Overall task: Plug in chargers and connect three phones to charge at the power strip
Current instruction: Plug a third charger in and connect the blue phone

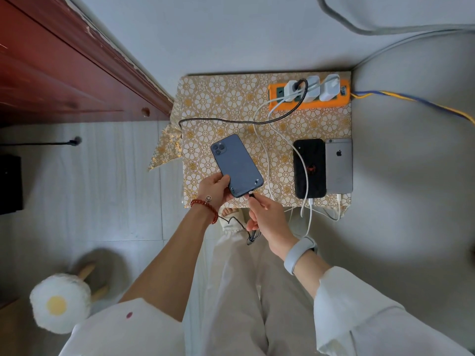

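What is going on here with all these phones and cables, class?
A person is charging phones on a small patterned table. The left hand holds a blue phone face down, while the right hand pinches the plug of a braided black cable at the phone's port. A black phone and a grey phone lie side by side with white cables at their near ends. Three white chargers sit in the orange power strip.

Wearing my loose white top [359, 314] w/ wide sleeves, plus matching white trousers [239, 291]. Red bead bracelet [207, 207] w/ a little round charm on my left wrist, pale grey fitness band [298, 254] on the right. Small dark red spot [129, 315] on the left sleeve btw.
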